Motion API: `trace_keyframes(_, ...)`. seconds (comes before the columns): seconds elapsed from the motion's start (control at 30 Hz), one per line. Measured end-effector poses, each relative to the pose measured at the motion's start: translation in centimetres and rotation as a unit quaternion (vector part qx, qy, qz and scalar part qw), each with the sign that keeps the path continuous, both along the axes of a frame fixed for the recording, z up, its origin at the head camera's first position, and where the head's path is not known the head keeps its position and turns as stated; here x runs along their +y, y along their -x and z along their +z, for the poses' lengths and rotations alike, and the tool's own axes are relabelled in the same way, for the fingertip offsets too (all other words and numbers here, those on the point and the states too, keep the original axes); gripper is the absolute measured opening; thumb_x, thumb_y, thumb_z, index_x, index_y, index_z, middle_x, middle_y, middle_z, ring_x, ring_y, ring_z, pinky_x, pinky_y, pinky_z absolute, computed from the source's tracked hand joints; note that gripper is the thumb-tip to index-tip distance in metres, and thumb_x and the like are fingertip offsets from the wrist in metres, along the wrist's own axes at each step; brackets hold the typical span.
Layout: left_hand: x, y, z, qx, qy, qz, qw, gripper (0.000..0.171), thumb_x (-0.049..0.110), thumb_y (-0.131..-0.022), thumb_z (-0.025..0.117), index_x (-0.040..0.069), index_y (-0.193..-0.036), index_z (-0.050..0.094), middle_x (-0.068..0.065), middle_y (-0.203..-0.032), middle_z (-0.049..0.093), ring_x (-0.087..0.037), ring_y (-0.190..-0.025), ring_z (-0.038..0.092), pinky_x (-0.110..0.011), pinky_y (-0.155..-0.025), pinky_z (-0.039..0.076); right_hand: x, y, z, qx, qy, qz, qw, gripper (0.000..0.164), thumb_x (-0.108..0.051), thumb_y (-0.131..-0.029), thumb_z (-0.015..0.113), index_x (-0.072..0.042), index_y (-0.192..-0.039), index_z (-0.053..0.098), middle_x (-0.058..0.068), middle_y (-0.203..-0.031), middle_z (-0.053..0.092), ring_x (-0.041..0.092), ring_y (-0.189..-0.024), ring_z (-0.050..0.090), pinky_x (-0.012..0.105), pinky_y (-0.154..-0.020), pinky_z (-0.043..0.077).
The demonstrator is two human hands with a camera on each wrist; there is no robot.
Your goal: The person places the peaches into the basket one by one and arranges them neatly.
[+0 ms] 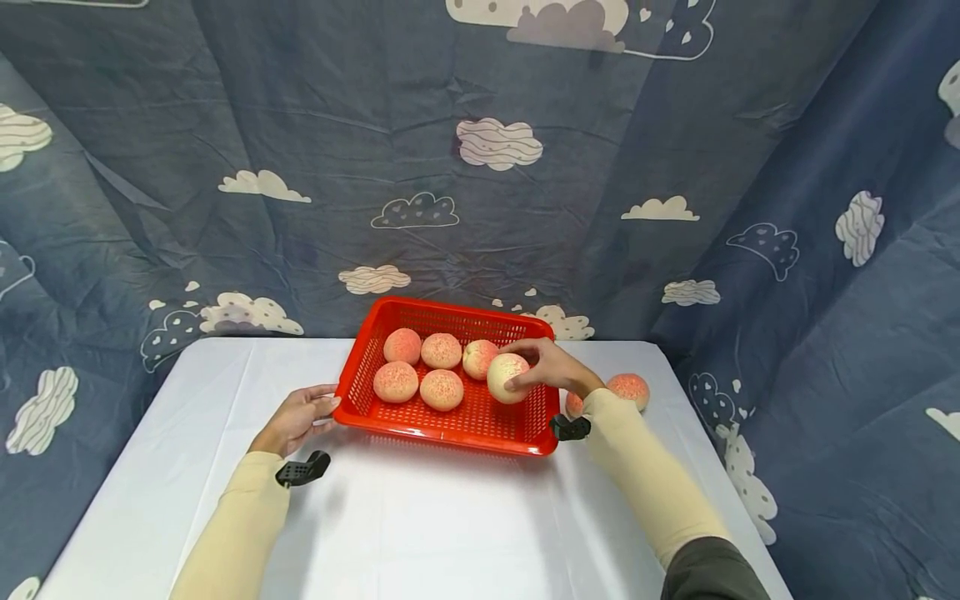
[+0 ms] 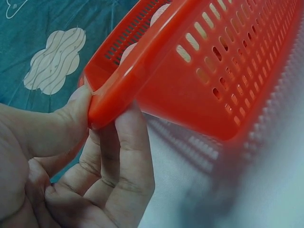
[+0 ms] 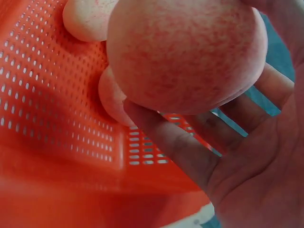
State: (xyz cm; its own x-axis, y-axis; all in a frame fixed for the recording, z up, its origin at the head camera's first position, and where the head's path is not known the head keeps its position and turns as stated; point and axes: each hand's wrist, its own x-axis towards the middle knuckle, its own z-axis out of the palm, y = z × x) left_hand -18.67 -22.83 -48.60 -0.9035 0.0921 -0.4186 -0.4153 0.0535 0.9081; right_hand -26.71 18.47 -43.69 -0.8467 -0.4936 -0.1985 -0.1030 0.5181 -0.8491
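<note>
My right hand (image 1: 552, 365) grips a pale, pink-speckled peach (image 1: 507, 378) over the right part of a red plastic basket (image 1: 450, 427). In the right wrist view, the fingers and thumb curl round this peach (image 3: 187, 52), with the basket's slotted wall below it. At the basket's left end, my left hand (image 1: 300, 417) pinches the rim (image 2: 114, 102) between thumb on top and fingers underneath. Several peaches lie in the basket, among them a front left one (image 1: 396, 382) and one beside the held fruit (image 1: 480, 359).
Two more peaches sit on the white-covered table (image 1: 450, 525) right of the basket; one (image 1: 628, 390) is partly behind the right forearm, the other (image 1: 573, 404) mostly hidden. A dark blue cloud-patterned curtain (image 1: 330, 150) hangs behind and beside the table.
</note>
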Motion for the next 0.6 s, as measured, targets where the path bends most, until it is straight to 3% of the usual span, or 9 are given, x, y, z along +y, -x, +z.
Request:
trace_keyframes(0.3,0.0,-0.1,0.0,-0.001,0.000,0.001,1.0000,0.052,0.008,-0.099,0.053,-0.008,-0.144,0.032,-0.009,-0.106,0.062,-0.010,-0.080,0.063,-0.031,-0.076,0.054,-2.3,1.6,-2.1,-0.048,-0.068,0.028,0.996,0.051,-0.015,-0.073,0.084,-0.010,-0.121,0.065,0.005,-0.118,0.062,0.021,-0.104,0.056,0.035,-0.090,0.048)
trace_keyframes(0.6,-0.1,-0.1,0.0,0.001,-0.002,0.001,1.0000,0.052,0.008,-0.098,0.053,-0.009,-0.143,0.033,-0.012,-0.110,0.061,-0.011,-0.081,0.063,-0.031,-0.077,0.054,-3.7,2.1,-4.0,-0.054,-0.065,0.021,0.996,0.054,-0.011,-0.073,0.084,-0.007,-0.122,0.063,0.007,-0.122,0.061,0.021,-0.103,0.057,0.036,-0.092,0.047)
